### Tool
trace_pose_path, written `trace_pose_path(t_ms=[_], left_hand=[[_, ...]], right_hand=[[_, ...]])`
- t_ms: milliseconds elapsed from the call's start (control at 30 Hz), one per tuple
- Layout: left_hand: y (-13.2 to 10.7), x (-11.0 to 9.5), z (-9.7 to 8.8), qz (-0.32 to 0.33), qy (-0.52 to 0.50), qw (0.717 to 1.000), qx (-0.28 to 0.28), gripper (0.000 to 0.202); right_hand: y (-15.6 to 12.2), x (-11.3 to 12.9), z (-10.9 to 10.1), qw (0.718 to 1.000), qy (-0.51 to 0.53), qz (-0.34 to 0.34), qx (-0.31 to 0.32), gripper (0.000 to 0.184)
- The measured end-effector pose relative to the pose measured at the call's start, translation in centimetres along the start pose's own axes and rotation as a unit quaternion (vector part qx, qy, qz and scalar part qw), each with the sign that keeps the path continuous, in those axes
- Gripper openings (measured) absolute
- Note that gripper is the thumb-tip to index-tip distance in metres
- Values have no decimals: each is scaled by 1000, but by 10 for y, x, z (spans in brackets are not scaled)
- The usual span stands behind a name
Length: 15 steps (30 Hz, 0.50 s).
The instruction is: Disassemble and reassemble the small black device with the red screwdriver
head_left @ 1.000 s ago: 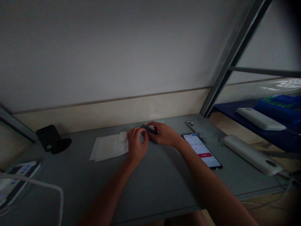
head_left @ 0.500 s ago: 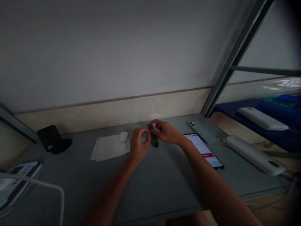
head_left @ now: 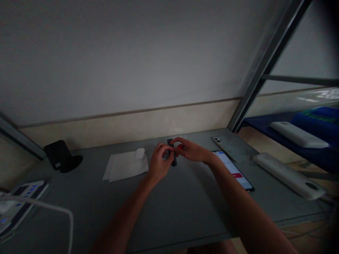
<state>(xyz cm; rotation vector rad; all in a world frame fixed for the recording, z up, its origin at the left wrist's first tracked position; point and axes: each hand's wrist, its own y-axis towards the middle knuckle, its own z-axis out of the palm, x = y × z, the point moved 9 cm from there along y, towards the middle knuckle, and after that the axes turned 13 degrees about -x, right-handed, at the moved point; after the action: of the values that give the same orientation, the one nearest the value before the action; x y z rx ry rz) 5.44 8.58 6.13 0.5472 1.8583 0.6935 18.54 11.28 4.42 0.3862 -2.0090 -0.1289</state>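
Two pinch grips, left hand (head_left: 159, 164) and right hand (head_left: 191, 151), on one dark block (head_left: 174, 161); grey table (head_left: 185, 206); pale wall (head_left: 132, 63).

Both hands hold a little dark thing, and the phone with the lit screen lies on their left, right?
Not quite. The left hand and right hand do hold the little dark thing, but the lit phone lies on their right, not their left. The head view shows it.

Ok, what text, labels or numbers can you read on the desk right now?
Lit phone screen: blue header, red bar, text too blurred to read.
Dark piece between left hand and right hand: no marking legible.
Black stand, pale label: too small to read.
No text can be read.
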Motion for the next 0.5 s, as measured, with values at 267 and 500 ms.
trace_pose_path(t_ms=[267, 500], left_hand=[[6, 8, -2, -20, 4, 1000, 21, 5], [6, 2, -3, 0, 37, 999, 16, 3]], right_hand=[[7, 30, -42, 963, 179, -72, -185, 26], [-4, 68, -41, 918, 299, -125, -227, 27]])
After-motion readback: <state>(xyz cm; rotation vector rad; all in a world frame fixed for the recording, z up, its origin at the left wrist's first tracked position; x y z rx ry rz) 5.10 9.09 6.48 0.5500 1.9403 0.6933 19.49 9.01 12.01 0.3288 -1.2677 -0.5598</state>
